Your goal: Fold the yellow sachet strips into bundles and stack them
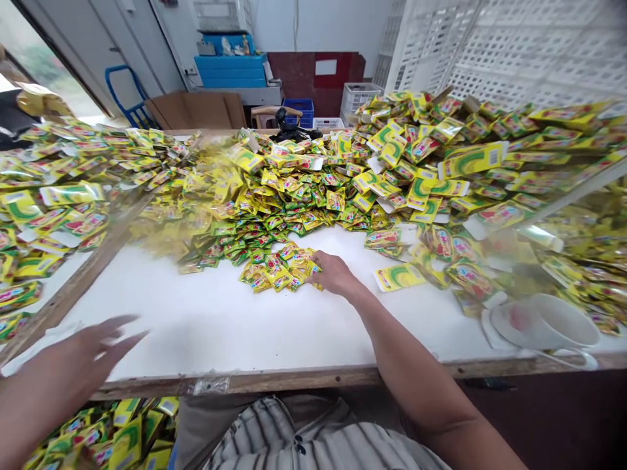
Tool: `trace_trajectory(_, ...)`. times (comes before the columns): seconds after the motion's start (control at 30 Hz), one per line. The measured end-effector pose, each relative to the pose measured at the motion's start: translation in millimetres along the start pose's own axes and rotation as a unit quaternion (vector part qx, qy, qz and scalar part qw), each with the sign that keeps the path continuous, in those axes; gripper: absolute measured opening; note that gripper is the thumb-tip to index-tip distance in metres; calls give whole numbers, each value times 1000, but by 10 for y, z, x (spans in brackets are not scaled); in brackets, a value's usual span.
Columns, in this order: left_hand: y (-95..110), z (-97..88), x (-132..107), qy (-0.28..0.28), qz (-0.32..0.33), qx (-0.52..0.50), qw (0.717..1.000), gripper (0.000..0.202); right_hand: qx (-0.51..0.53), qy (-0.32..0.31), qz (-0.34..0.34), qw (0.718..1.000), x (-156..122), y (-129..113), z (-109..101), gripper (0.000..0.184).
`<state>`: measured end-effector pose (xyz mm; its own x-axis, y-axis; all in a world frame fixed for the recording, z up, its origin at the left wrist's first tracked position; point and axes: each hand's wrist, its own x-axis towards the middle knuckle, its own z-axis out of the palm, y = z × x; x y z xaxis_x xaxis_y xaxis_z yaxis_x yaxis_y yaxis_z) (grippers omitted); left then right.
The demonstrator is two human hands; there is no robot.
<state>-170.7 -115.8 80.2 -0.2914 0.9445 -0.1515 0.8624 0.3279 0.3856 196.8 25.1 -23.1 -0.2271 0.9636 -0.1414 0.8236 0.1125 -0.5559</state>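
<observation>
A great heap of small yellow-and-green sachets [304,176] covers the back of a white table [235,326]. My right hand [333,273] reaches across the table and rests on a small cluster of sachets [277,269] pulled out from the heap; its fingers curl against them, partly hidden. My left hand [83,356] hovers over the near left edge of the table, fingers stretched out and apart, blurred by motion, holding nothing. A single larger sachet [399,277] lies flat just right of my right hand.
A white cup on its side [558,323] lies at the table's near right corner. More sachets fill a box below the front edge [117,437]. Transparent panels stand left and right. White crates [490,52], blue bins [230,68] and cardboard stand behind.
</observation>
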Motion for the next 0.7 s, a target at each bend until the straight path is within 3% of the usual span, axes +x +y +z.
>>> trace_trajectory(0.03, 155, 135, 118, 16, 2, 28, 999, 28, -7, 7, -3, 1000, 8, 3, -5, 30)
trace_trajectory(0.17, 996, 778, 677, 43, 140, 43, 988, 30, -19, 16, -4, 1000, 20, 37, -62, 12)
trace_trajectory(0.23, 1351, 1073, 927, 29, 178, 69, 981, 27, -13, 12, 4, 1000, 15, 52, -83, 11)
trace_trajectory(0.3, 1570, 1296, 1107, -1, 209, 100, 973, 27, -6, 5, 10, 1000, 10, 57, -83, 11)
trace_trajectory(0.4, 1672, 1471, 1220, -41, 227, 142, 963, 38, 0, -4, 8, 1000, 9, 49, -49, 14)
trace_trajectory(0.53, 1619, 1498, 1209, -73, 153, 129, 977, 45, 5, 2, 13, 1000, 20, 20, -4, 15)
trace_trajectory(0.7, 1483, 1470, 1201, -25, 105, -23, 994, 32, 77, 59, 33, 995, 30, 10, -19, 14)
